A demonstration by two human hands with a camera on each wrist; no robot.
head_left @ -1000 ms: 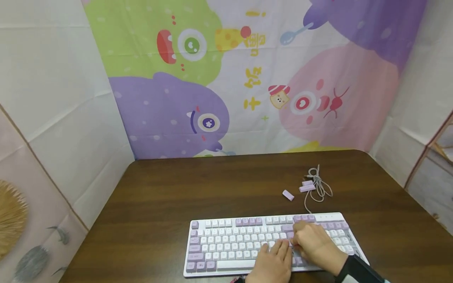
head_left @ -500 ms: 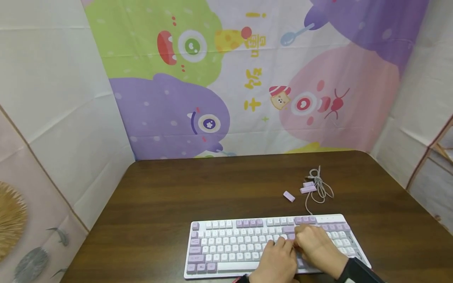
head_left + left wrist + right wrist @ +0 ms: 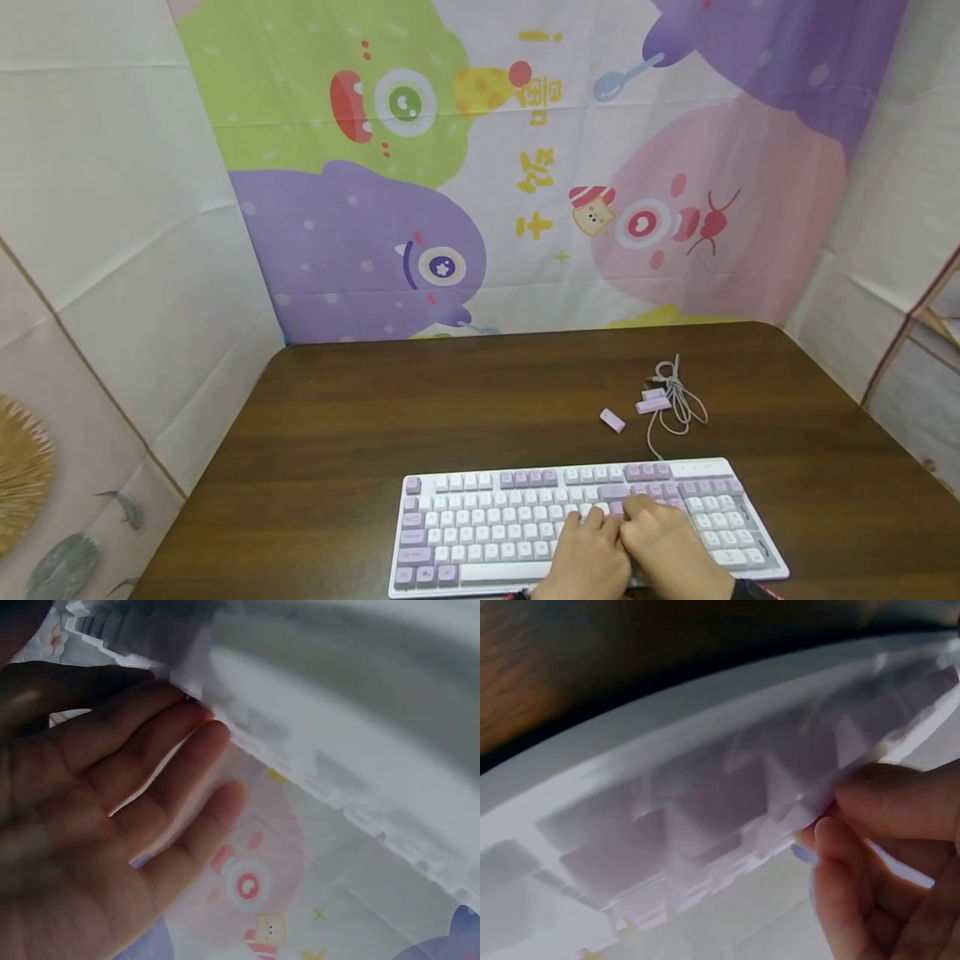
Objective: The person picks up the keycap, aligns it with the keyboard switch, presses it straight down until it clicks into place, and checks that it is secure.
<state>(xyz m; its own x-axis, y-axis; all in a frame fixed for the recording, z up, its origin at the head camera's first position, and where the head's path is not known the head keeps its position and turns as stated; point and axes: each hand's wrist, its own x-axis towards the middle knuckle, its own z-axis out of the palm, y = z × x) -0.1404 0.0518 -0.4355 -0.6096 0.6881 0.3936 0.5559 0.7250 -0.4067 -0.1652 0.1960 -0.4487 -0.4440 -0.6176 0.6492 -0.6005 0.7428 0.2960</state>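
Observation:
A white keyboard (image 3: pixel 510 532) with white and purple keycaps lies near the table's front edge. My left hand (image 3: pixel 585 554) rests on its right-middle keys, the fingers extended; in the left wrist view the left hand (image 3: pixel 112 810) touches the keyboard's edge with its fingertips. Close against it, my right hand (image 3: pixel 663 542) has curled fingers. In the right wrist view the right hand (image 3: pixel 889 862) pinches with thumb and forefinger at a purple keycap (image 3: pixel 806 761); a sliver of red shows between them, too small to identify. The hands hide the keys beneath them.
Behind the keyboard lie a loose purple keycap (image 3: pixel 612 420), two more purple keycaps (image 3: pixel 653 404) and a bundled grey cable (image 3: pixel 678 400). The brown wooden table (image 3: pixel 375 408) ends at a hanging cartoon cloth (image 3: pixel 540 275).
My right hand has shifted slightly toward the front, its fingers meeting the left hand's. The left hand has moved a little to the right and its fingers have drawn together.

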